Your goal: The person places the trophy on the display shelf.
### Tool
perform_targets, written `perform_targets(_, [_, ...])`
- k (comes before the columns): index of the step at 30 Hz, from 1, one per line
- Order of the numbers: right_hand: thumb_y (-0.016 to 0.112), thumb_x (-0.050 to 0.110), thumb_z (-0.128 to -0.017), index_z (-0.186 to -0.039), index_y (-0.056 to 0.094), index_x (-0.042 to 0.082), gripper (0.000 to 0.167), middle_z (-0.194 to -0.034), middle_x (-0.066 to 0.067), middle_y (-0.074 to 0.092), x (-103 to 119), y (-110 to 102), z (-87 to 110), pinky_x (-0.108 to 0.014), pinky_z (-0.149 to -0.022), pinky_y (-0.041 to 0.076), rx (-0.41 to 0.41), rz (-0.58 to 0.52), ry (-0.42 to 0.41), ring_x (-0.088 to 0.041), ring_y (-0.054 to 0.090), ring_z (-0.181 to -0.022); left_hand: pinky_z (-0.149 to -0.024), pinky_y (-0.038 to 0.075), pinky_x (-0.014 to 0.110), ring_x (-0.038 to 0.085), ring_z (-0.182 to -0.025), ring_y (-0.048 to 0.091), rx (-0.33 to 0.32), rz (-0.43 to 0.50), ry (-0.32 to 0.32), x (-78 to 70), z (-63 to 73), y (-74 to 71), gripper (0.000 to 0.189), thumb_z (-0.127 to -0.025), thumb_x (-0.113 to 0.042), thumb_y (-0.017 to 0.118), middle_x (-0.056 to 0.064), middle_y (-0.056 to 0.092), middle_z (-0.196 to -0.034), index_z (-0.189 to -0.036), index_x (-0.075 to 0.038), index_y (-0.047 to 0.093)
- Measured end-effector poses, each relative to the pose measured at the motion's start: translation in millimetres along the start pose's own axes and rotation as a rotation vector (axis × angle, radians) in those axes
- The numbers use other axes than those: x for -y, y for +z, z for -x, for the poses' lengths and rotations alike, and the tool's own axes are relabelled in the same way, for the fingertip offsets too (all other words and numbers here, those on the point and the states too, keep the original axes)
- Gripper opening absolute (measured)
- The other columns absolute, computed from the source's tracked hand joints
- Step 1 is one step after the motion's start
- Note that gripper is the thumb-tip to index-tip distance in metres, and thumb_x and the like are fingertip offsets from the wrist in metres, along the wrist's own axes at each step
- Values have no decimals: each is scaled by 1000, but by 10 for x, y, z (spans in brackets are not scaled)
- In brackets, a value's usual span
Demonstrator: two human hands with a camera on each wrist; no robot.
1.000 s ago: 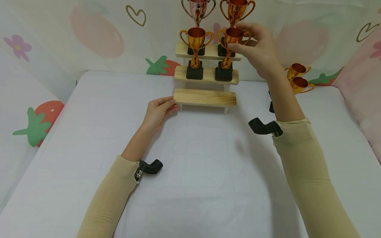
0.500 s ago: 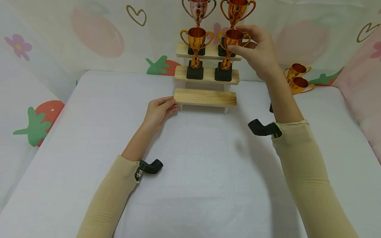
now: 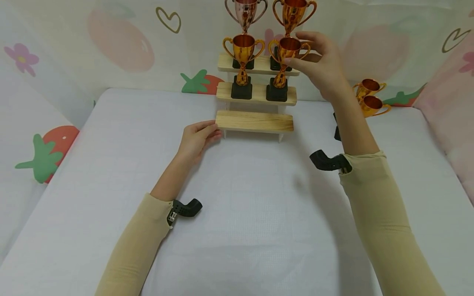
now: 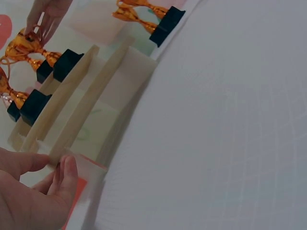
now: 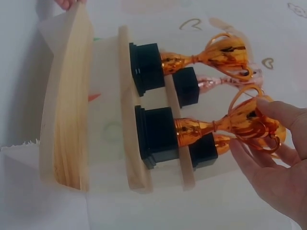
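Observation:
My right hand (image 3: 324, 68) holds an orange-gold trophy (image 5: 160, 129) by its two-handled cup, thumb in front and fingers behind. The trophy's black base is on the right part of the middle tier. To its left on that tier stands a matching trophy (image 3: 243, 49). My left hand (image 3: 196, 139) pinches the left end of the bottom wooden shelf (image 3: 255, 121) between thumb and fingers. On the top tier behind are a pinkish-silver trophy (image 3: 246, 12) and an orange-gold trophy (image 3: 294, 12), their rims cut off by the head view's upper edge.
Two more gold trophies (image 3: 372, 105) stand at the back right of the white-covered table (image 3: 252, 213), partly behind my right forearm. A printed curtain (image 3: 122, 49) hangs close behind the stepped stand. A pink cushion-like surface (image 3: 449, 111) borders the right side.
My right hand and the trophy in it have shifted slightly toward me and a touch left on the middle tier. My left hand keeps its pinch on the bottom shelf.

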State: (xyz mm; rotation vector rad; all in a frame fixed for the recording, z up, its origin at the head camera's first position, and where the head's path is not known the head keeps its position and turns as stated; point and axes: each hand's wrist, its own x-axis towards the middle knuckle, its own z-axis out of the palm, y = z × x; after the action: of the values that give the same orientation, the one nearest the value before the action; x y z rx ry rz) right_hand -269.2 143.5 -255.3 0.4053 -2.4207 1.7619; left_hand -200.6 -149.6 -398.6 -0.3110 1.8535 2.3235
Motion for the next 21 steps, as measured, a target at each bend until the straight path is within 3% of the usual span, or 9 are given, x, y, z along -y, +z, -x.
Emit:
perform_targets(7, [76, 9, -98, -152, 53, 9, 59, -142, -8, 56, 0, -88, 105, -30, -109, 56, -21, 26, 17, -18, 63, -114, -87, 63, 15, 8, -90, 69, -4, 6, -3, 0, 5, 0, 41, -109, -1, 56, 13, 63, -114, -145, 16, 51])
perform_targets(16, [74, 9, -100, -150, 55, 9, 54, -139, -7, 59, 18, -196, 299, -30, -108, 58, -63, 40, 10, -16, 65, -113, -86, 63, 14, 9, -89, 69, 4, 34, 12, 15, -3, -12, 40, -109, 1, 55, 9, 64, -104, -144, 19, 50])
perform_targets(21, [74, 16, -100, -151, 56, 16, 54, -143, -6, 60, 3, -281, 411, -33, -112, 55, -101, 87, 54, -16, 65, -119, -86, 63, 15, 9, -89, 69, 4, 29, 14, 17, -9, -13, 40, -109, 1, 55, 8, 64, -104, -144, 18, 51])
